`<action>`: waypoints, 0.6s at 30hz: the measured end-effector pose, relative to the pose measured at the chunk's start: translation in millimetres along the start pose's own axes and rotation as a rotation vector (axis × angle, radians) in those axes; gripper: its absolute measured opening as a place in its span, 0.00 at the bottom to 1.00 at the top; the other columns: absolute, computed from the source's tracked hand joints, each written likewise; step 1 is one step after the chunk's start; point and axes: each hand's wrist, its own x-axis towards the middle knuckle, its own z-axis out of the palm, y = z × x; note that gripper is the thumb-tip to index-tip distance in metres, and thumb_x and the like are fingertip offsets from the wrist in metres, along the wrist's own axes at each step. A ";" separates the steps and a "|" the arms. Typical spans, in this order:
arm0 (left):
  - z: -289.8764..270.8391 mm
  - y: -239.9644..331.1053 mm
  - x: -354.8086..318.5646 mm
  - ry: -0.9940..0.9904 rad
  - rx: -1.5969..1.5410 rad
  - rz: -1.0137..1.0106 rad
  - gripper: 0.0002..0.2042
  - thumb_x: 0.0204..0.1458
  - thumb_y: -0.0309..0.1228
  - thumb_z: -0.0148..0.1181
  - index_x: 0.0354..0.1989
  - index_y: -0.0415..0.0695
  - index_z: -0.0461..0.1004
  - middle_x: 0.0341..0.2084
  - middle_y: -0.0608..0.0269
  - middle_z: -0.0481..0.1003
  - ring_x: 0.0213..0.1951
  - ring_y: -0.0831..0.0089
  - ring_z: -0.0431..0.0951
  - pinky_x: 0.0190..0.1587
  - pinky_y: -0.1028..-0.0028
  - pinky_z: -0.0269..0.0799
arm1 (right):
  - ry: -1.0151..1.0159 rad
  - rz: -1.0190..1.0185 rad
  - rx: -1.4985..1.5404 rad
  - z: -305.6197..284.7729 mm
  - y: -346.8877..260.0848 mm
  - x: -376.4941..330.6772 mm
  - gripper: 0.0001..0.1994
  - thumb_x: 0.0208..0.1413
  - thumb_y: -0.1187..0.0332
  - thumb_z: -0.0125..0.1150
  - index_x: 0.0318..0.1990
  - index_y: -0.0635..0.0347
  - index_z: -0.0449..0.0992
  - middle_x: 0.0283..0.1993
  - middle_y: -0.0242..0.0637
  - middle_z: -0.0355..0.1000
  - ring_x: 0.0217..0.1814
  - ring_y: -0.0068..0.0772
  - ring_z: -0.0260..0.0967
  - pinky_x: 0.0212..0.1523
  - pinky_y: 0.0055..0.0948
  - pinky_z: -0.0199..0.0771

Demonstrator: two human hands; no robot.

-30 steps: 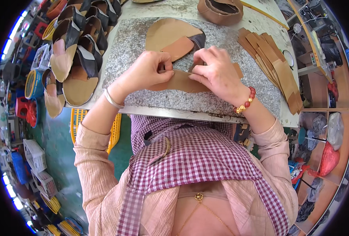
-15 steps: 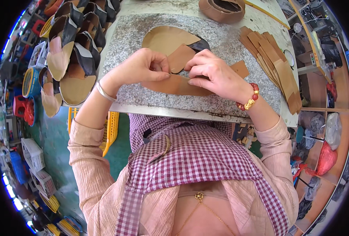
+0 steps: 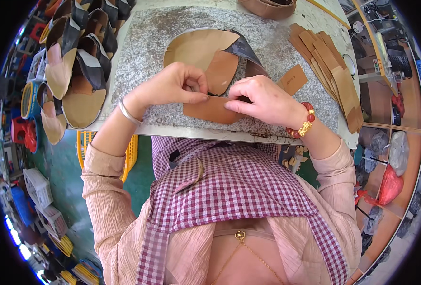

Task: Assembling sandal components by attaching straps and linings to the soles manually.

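A tan and black shoe upper (image 3: 196,50) lies on a speckled grey stone slab (image 3: 141,45) in front of me, with a brown patch (image 3: 222,71) on it. Along its near edge runs a brown leather strip (image 3: 210,110). My left hand (image 3: 181,85) is closed in a thumb-and-finger pinch at the strip's upper edge. Just to its right, my right hand (image 3: 262,97) pinches the strip with its thumb on top. Beyond the right hand a brown leather end (image 3: 293,79) sticks out; whether it belongs to the same strip is hidden.
Several similar shoe uppers (image 3: 82,109) stand in rows at the table's left. A fanned stack of brown leather strips (image 3: 331,71) lies on the right. A rounded brown leather piece (image 3: 269,8) sits at the far edge. A yellow basket (image 3: 131,156) is below the table.
Both hands stay pinched at the strip, the right one slightly lower. The strip's left end shows flatter and squarer, and more of the upper's black part is visible. The view has shifted a little.
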 end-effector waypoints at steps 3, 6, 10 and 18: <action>0.5 -2.7 -0.2 0.006 -0.022 -0.009 0.02 0.47 0.20 0.63 0.27 0.41 0.78 0.19 0.73 0.74 0.20 0.87 0.65 0.23 0.86 0.59 | 0.007 -0.010 0.015 0.7 2.3 -0.1 0.12 0.55 0.67 0.60 0.25 0.68 0.76 0.25 0.39 0.75 0.22 0.37 0.67 0.31 0.32 0.68; 1.8 -3.9 0.2 0.024 -0.010 -0.026 0.04 0.47 0.18 0.62 0.27 0.42 0.78 0.23 0.73 0.75 0.21 0.87 0.63 0.23 0.87 0.59 | 0.024 -0.025 0.025 2.1 3.4 -0.4 0.12 0.55 0.67 0.60 0.25 0.68 0.76 0.26 0.39 0.75 0.23 0.36 0.68 0.32 0.32 0.68; 6.4 -2.8 -3.0 0.064 0.026 0.001 0.04 0.47 0.18 0.63 0.27 0.42 0.78 0.22 0.73 0.75 0.21 0.87 0.63 0.24 0.88 0.59 | 0.019 -0.011 0.029 2.9 4.5 0.0 0.12 0.54 0.66 0.61 0.25 0.66 0.77 0.25 0.39 0.75 0.23 0.37 0.68 0.32 0.32 0.69; 30.0 3.5 -3.7 0.178 0.042 0.062 0.03 0.49 0.21 0.65 0.29 0.41 0.77 0.22 0.71 0.74 0.21 0.85 0.65 0.24 0.84 0.61 | 0.061 0.039 -0.204 12.2 -2.9 2.0 0.11 0.53 0.65 0.66 0.27 0.65 0.77 0.22 0.38 0.72 0.20 0.35 0.63 0.28 0.30 0.65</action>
